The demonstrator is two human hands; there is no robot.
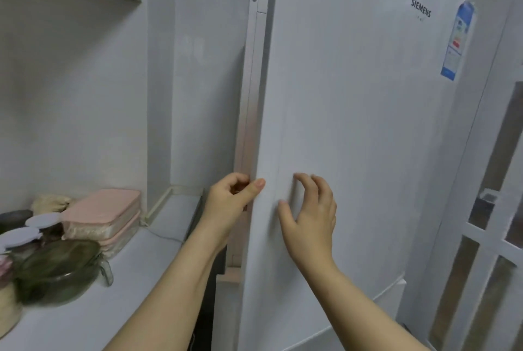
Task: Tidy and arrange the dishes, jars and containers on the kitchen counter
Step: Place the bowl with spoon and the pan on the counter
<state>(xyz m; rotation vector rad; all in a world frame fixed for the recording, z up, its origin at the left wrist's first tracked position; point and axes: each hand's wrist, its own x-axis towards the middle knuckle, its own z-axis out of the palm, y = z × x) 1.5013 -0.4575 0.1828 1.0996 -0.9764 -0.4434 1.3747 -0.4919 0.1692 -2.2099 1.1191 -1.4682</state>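
2 bare forearms, left (169, 294) & right (362, 308), bare to the frame edge. Left hand (229, 203) & right hand (308, 217) bare too. Fingers (325, 189) slim; left thumbnail short, plain.

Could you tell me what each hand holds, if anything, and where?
The left hand grips the fridge door by its left edge; the right hand holds nothing.

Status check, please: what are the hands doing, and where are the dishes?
Left hand grips fridge door edge. Right hand open, by door face. Pink containers, jars, glass bowl sit on counter, untouched. No obstruction seen.
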